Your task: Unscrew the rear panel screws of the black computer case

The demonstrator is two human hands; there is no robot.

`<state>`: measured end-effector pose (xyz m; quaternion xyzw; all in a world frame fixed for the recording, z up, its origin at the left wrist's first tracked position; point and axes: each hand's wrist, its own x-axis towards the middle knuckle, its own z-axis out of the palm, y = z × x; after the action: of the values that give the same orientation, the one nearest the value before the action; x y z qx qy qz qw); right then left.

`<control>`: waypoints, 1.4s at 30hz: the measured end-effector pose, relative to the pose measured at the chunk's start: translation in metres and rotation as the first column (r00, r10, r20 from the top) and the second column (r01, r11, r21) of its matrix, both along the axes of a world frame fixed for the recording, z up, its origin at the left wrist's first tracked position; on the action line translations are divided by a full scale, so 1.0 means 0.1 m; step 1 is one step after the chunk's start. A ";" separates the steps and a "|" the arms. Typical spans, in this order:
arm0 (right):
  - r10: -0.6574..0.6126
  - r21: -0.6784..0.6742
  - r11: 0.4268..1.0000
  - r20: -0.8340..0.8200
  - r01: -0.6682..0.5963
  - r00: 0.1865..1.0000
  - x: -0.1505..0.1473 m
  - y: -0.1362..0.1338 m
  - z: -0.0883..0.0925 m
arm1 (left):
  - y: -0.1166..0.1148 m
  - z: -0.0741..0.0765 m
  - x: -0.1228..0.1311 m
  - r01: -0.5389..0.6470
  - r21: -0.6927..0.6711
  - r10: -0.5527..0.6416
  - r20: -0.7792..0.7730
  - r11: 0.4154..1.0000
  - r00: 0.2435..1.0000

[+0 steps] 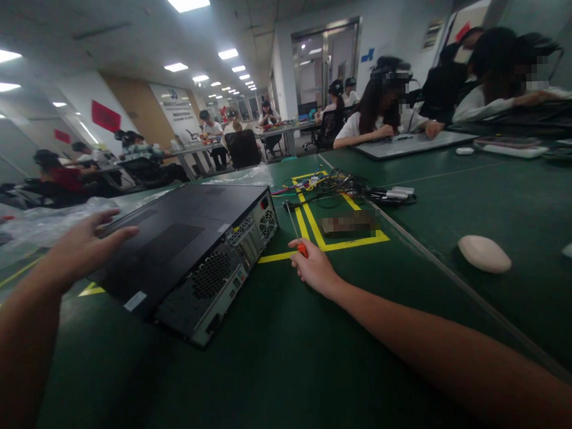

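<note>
Within the right grip (316,271) — screwdriver (303,249), shaft (293,224) away, long axis slightly leftward

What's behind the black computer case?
Clear plastic wrapping shows past the far edge of the black computer case. The case covers the green table right behind it, so anything lying low there can't be seen.

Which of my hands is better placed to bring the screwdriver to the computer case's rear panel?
Probably your right hand: it holds the screwdriver on the side the rear panel faces. Your left hand is across the computer case.
</note>
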<state>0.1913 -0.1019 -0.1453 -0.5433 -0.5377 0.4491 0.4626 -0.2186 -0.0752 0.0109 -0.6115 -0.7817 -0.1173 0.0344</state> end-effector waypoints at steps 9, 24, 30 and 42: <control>-0.122 0.155 0.984 0.202 0.091 0.972 0.18 -0.02 -0.02 | -0.58 -0.07 1.29 0.210 -0.262 -0.253 -0.141 0.942 0.957; -0.054 0.150 0.989 0.260 0.015 0.964 0.16 -0.05 0.02 | -0.66 -0.18 1.63 0.133 -0.308 -0.245 -0.363 0.942 0.899; -0.060 0.163 0.986 0.251 0.019 0.966 0.15 -0.04 0.01 | -0.68 -0.18 1.66 0.132 -0.301 -0.247 -0.386 0.945 0.889; -0.077 0.200 0.979 0.225 0.032 0.971 0.15 0.03 -0.08 | -0.85 -0.32 1.73 0.178 -0.231 -0.268 -0.458 0.957 0.848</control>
<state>0.2059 -0.0985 -0.1530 -0.5585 -0.6142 0.3149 0.4601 -0.0453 -0.1605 -0.0207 -0.7086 -0.6788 0.1073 0.1597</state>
